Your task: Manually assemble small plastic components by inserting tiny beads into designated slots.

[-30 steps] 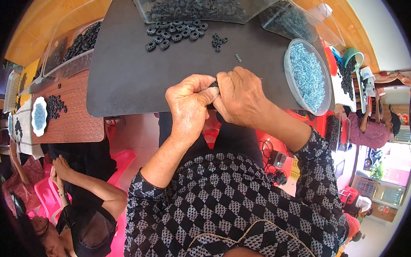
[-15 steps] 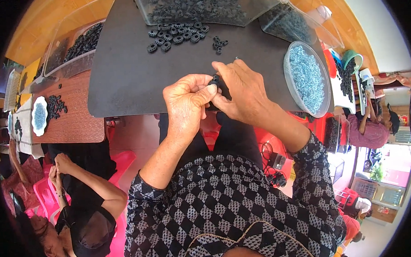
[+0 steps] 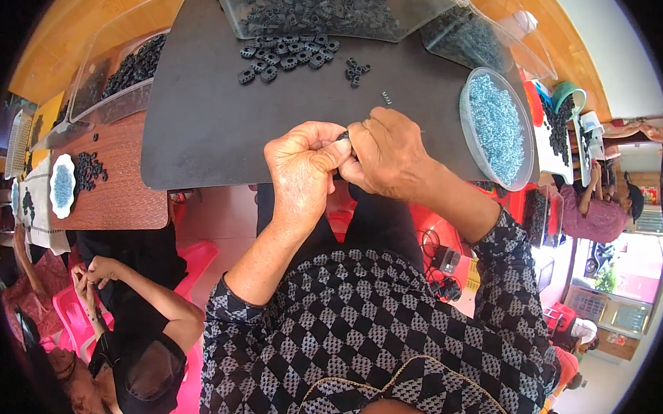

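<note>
Both hands meet over the near edge of the dark tabletop (image 3: 212, 123); left hand (image 3: 301, 168) nearly closed, thumb and bent forefinger pinching a small black part (image 3: 344, 136), right hand (image 3: 388, 150) curled inward against its other side, fingers folded, though from where I stand I cannot tell whether they grip the piece or only press on it. Part sits between the two sets of fingertips, raised off the surface. Probably very light, hard moulded plastic by the look of it, stiff rather than yielding, little risk of breaking; small and perhaps smooth enough to squirt out under a lopsided squeeze. Best hold, I judge, is by the outer rim, thumb opposite forefinger, face left free. Loose coil spring (image 3: 386, 98) lies just beyond the right knuckles: springy, nearly weightless, likely quick to roll or jump, best taken lightly along its sides. More such coils seem heaped in the round clear dish (image 3: 471, 140) to the right, blurring together. Hard to make out: most of the held part, covered by fingers; right thumb, largely hidden; anything tucked in the right palm; contents of the clear bin (image 3: 395, 37), cut off at the top
</note>
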Demonstrator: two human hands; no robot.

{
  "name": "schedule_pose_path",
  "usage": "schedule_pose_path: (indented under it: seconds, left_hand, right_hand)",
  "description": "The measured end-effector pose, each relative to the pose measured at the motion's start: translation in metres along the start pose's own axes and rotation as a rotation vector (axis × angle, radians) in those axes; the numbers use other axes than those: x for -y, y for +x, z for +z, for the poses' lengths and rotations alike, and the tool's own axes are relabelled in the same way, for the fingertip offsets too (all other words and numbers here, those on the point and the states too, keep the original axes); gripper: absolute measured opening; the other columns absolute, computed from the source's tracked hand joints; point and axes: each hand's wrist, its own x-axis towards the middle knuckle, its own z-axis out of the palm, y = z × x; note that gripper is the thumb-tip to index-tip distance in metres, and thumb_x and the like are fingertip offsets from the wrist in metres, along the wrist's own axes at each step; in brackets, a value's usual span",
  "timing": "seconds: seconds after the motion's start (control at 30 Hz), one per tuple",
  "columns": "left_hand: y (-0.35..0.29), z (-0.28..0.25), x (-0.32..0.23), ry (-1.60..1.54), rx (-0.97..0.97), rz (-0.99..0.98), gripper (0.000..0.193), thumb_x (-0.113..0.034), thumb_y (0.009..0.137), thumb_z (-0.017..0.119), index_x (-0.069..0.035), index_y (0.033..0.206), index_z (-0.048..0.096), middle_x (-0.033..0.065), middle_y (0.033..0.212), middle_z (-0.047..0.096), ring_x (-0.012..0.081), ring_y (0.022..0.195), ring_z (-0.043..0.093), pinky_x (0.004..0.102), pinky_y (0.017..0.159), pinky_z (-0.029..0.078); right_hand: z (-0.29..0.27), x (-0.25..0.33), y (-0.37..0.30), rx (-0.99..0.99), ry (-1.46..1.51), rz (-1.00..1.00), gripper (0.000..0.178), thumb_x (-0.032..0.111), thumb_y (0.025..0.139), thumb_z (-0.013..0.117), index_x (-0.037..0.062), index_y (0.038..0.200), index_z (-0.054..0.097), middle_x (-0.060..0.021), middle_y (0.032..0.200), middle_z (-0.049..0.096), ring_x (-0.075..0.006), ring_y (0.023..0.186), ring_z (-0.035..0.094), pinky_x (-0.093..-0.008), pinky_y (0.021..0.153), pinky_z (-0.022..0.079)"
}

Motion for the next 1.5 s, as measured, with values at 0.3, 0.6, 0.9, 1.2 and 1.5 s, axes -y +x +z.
schedule_pose_path:
  seconds: [0.3,0.6,0.9,1.2,1.5]
  left_hand:
    - [0.003,0.0,-0.005,0.058,0.036,-0.042,0.011,-0.001,0.085,0.058,0.006,0.09,0.066,0.0043,0.066,0.061,0.0037,0.042,0.045,0.0179,0.036,0.034]
    - [-0.006,-0.008,-0.009,0.334,0.015,0.104,0.018,-0.01,0.086,0.062,0.002,0.1,0.066,0.0033,0.074,0.063,0.0058,0.048,0.051,0.0213,0.044,0.042]
    - [0.064,-0.077,-0.048,1.335,-0.354,0.698,0.019,-0.014,0.075,0.067,-0.008,0.094,0.068,0.0107,0.08,0.063,0.0278,0.078,0.06,0.0368,0.071,0.043]
    - [0.097,-0.08,-0.036,1.658,-0.284,0.902,0.009,-0.015,0.069,0.07,-0.011,0.077,0.068,0.0068,0.073,0.057,0.0251,0.078,0.057,0.0395,0.075,0.037]
    - [0.082,-0.078,-0.039,1.521,-0.214,0.751,0.013,-0.01,0.069,0.07,-0.005,0.078,0.061,0.0099,0.076,0.06,0.0297,0.077,0.058,0.0395,0.072,0.042]
  right_hand:
    - [0.002,-0.003,-0.005,-0.038,0.105,0.159,0.037,0.008,0.059,0.07,-0.0036,0.091,0.054,-0.0094,0.071,0.052,-0.0265,0.059,0.052,-0.0353,0.052,0.044]
    - [-0.025,-0.006,-0.002,0.008,0.269,0.301,0.029,0.01,0.066,0.073,-0.0025,0.088,0.059,-0.0077,0.062,0.052,-0.0224,0.054,0.052,-0.0328,0.049,0.042]
    - [-0.09,-0.078,0.033,-0.162,-0.024,0.658,0.025,0.023,0.077,0.067,-0.0001,0.075,0.057,-0.0109,0.058,0.052,-0.0215,0.051,0.051,-0.0319,0.051,0.043]
    - [-0.105,-0.192,0.06,-0.142,-0.546,0.831,0.027,0.025,0.073,0.058,-0.0007,0.077,0.066,-0.0231,0.074,0.064,-0.0377,0.073,0.064,-0.0462,0.065,0.049]
    - [-0.085,-0.285,0.001,0.122,-0.604,0.888,0.028,0.022,0.071,0.058,-0.0045,0.077,0.065,-0.0282,0.078,0.063,-0.0415,0.077,0.064,-0.0468,0.07,0.05]
